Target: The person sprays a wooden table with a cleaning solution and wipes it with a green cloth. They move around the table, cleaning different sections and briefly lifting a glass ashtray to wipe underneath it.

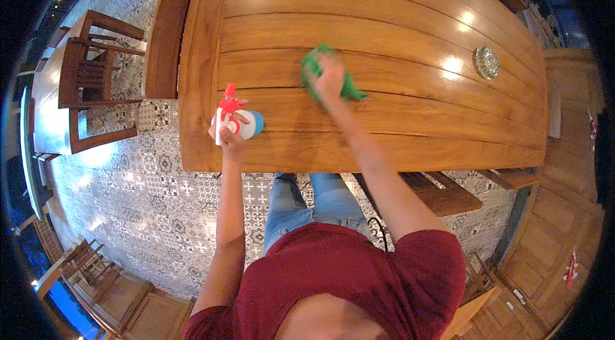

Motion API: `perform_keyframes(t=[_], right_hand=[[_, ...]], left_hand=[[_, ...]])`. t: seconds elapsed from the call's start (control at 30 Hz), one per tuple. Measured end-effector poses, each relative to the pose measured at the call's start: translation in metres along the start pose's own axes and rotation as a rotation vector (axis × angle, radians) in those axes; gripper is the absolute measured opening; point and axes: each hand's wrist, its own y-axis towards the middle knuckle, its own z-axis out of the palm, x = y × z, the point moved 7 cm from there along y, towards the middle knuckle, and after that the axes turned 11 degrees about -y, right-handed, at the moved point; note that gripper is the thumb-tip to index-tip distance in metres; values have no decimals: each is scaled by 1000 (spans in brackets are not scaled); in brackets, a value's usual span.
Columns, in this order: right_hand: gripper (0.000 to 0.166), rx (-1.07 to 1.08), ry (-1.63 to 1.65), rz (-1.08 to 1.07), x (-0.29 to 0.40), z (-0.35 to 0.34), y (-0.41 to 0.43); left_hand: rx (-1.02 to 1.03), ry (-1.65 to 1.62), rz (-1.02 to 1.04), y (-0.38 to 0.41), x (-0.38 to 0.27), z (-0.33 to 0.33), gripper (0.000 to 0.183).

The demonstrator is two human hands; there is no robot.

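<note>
A long wooden plank table (269, 148) lies before me. My left hand (229, 131) is closed around the neck of a white and blue spray bottle (250, 124) with a red trigger head, held tilted on its side over the table's near left corner. Under my right hand (329, 76) a green cloth (353, 91) is bunched against the tabletop, left of the table's middle; hand and cloth are blurred. Farther right on the table sits a round glass ashtray (486, 63).
A wooden bench or chair (166, 37) stands against the table's left end, with a wooden chair (103, 71) beyond it. Another wooden chair (439, 193) is at the near edge, right of my legs. Patterned tiles (163, 205) cover the floor.
</note>
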Motion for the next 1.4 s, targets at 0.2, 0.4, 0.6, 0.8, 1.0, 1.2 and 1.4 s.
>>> perform_keyframes(t=[0.2,0.4,0.6,0.8,1.0,1.2,1.4], right_hand=[[60,593,81,-436,-3,-85,-121],[47,-29,-352,93,-205,-98,7],[45,-228,-356,258,-164,8,146],[47,267,138,-218,-19,15,3],[39,224,-42,-172,-154,-106,-38],[50,-226,-384,394,-230,-54,93],[49,-14,-68,120,-44,37,59]], left_hand=[[-5,69,-5,5,-6,1,94],[-157,15,-28,11,2,9,89],[-217,71,-61,22,17,22,98],[-227,146,-75,18,13,13,99],[-225,94,8,17,7,10,92],[-229,37,30,17,8,13,90],[-111,-92,-20,15,28,12,68]])
